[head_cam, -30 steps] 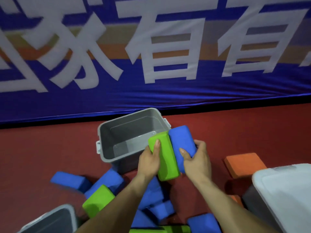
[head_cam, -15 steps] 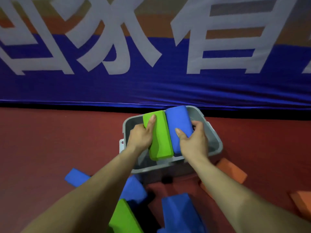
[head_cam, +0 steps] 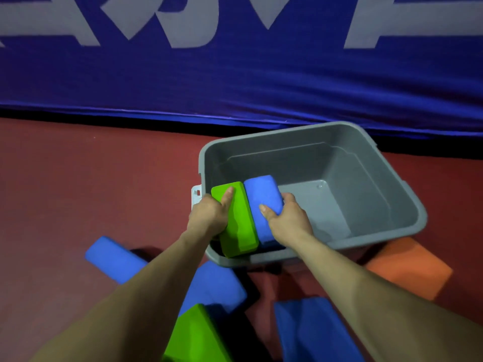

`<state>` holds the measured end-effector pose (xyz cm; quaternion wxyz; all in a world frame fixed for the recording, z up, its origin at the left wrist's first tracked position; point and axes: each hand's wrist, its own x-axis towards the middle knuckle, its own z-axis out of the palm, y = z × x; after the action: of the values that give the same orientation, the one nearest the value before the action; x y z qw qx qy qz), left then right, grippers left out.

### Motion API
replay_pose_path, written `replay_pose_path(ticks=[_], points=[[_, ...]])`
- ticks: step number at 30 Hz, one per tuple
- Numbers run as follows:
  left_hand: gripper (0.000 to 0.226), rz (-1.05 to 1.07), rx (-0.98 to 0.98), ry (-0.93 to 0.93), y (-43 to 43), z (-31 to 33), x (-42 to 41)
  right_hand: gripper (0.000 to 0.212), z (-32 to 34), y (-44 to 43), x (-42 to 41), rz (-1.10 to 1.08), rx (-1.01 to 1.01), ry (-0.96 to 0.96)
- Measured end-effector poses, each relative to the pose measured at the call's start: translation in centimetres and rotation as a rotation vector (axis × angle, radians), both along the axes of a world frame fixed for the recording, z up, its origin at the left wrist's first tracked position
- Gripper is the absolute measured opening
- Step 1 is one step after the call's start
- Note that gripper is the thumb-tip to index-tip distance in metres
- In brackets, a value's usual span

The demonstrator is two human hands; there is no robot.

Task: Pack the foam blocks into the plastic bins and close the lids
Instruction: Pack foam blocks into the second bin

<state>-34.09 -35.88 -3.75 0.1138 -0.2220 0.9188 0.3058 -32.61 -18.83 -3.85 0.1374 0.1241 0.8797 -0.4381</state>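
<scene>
A grey plastic bin (head_cam: 379, 163) stands open on the red floor, tilted in view. My left hand (head_cam: 209, 215) grips a green foam block (head_cam: 239, 231) and my right hand (head_cam: 286, 222) grips a blue foam block (head_cam: 261, 199). The two blocks are pressed side by side, standing on edge inside the bin's near left corner. The rest of the bin holds nothing. No lid is in view.
Loose foam blocks lie on the floor near me: a blue one (head_cam: 115, 258) at the left, another blue (head_cam: 217, 288), a green one (head_cam: 193, 335), a large blue one (head_cam: 313, 330) and an orange one (head_cam: 407, 267) by the bin's right corner. A blue banner (head_cam: 235, 82) hangs behind.
Both hands have carried the green and blue blocks from above the bin's near edge down into its near left corner. The view has shifted closer to the bin.
</scene>
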Motion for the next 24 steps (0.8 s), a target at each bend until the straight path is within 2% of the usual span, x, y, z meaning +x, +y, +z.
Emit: replay_pose_path(ticks=[5, 7, 9, 13, 15, 17, 18, 20, 22, 24], points=[[0.059, -0.118, -0.260, 0.020, 1.4, -3.3, -0.8, 0.052, -3.5, -0.6, -0.6, 0.163, 0.205, -0.113], [0.051, -0.189, -0.344, 0.075, 2.6, -5.0, -0.6, 0.068, -4.6, -1.2, -1.0, 0.249, 0.324, -0.183], [0.055, -0.262, -0.399, 0.065, 3.4, -6.5, -0.5, 0.083, -5.3, -1.6, -1.1, 0.305, 0.420, -0.244], [0.066, -0.477, -0.620, 0.064, 2.0, -8.8, -2.2, 0.090, -4.8, -1.3, -1.2, 0.339, 0.513, -0.227], [0.070, -0.512, -0.585, 0.123, 1.5, -7.9, -1.6, 0.096, -3.8, -0.6, -0.6, 0.359, 0.543, -0.147], [0.065, -0.567, -0.406, 0.290, 1.8, -5.9, 0.6, 0.100, -2.4, 1.2, 0.6, 0.414, 0.585, -0.102], [0.064, -0.627, -0.305, 0.345, 2.0, -4.9, 2.2, 0.099, -1.6, 2.5, 1.3, 0.464, 0.598, -0.094], [0.064, -0.765, -0.132, 0.309, 2.1, -3.6, 5.2, 0.088, 0.0, 5.3, 2.7, 0.612, 0.625, -0.092], [0.069, -0.871, -0.156, 0.218, 2.2, -3.5, 7.3, 0.073, 0.8, 7.7, 3.8, 0.772, 0.694, -0.081], [0.065, -0.955, -0.256, 0.187, 2.8, -4.7, 8.5, 0.046, 0.7, 9.1, 4.4, 0.840, 0.742, -0.082]])
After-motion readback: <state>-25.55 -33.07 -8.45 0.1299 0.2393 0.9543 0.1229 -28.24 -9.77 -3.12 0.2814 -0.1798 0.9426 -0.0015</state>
